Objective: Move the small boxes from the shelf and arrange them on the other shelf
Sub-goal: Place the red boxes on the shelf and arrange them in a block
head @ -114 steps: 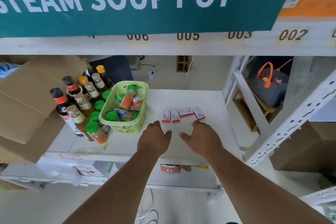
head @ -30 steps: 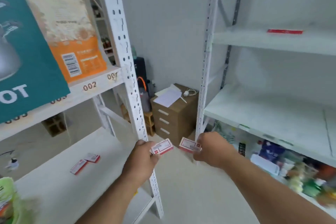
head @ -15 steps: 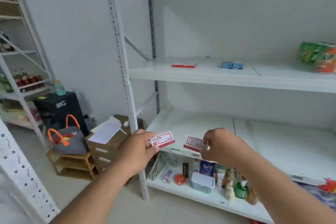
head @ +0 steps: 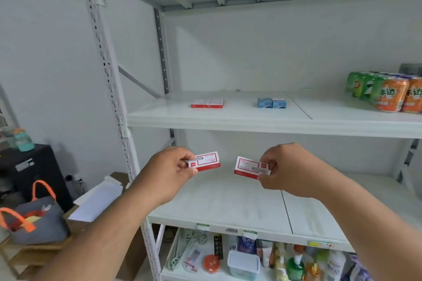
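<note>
The left hand (head: 169, 172) pinches a small red-and-white box (head: 206, 161) by its left end, fingers (head: 186, 163) closed on it. The right hand (head: 288, 167) holds a second box (head: 247, 166) by its right end, fingers closed the same way. Both boxes hang in the air, apart from each other, above the near part of the middle shelf (head: 228, 203) of a white rack. On the upper shelf (head: 239, 118), farther back, lie flat red-and-white boxes (head: 207, 103), two blue boxes (head: 271, 102) to their right, and drink cans (head: 386, 91) at far right. A grey bag (head: 36, 223) with orange handles sits low at left.
</note>
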Tool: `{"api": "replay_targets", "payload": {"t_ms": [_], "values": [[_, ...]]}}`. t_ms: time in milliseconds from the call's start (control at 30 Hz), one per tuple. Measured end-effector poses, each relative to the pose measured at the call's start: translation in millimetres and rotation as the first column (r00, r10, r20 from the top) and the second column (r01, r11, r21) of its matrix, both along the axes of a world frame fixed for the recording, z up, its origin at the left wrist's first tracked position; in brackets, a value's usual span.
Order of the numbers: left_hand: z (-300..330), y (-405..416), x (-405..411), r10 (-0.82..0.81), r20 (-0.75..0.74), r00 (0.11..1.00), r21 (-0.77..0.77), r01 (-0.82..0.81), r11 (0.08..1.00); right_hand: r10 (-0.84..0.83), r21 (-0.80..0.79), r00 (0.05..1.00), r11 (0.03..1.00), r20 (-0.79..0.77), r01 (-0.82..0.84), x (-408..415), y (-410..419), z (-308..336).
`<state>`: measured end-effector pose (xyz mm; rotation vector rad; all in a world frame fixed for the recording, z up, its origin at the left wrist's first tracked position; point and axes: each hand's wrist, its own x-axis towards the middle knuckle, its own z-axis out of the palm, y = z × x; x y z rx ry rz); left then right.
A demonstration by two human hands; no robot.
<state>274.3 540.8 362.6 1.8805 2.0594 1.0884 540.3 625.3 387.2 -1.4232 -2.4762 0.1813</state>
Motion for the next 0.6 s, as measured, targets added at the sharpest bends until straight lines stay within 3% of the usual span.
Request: {"api": "replay_targets", "payload": {"t_ms": [300, 600], "values": [[28, 85, -87, -0.052, -0.009, 0.999, 0.044, 0.052, 0.998, -0.037, 0.104, 0.999, 0.994, 0.01, 0.036, -83, 62, 43], [36, 157, -137, -0.094, 0.006, 0.996, 0.047, 0.094, 0.995, -0.056, 0.107, 0.997, 0.993, 0.05, 0.05, -138, 131, 61]]}}
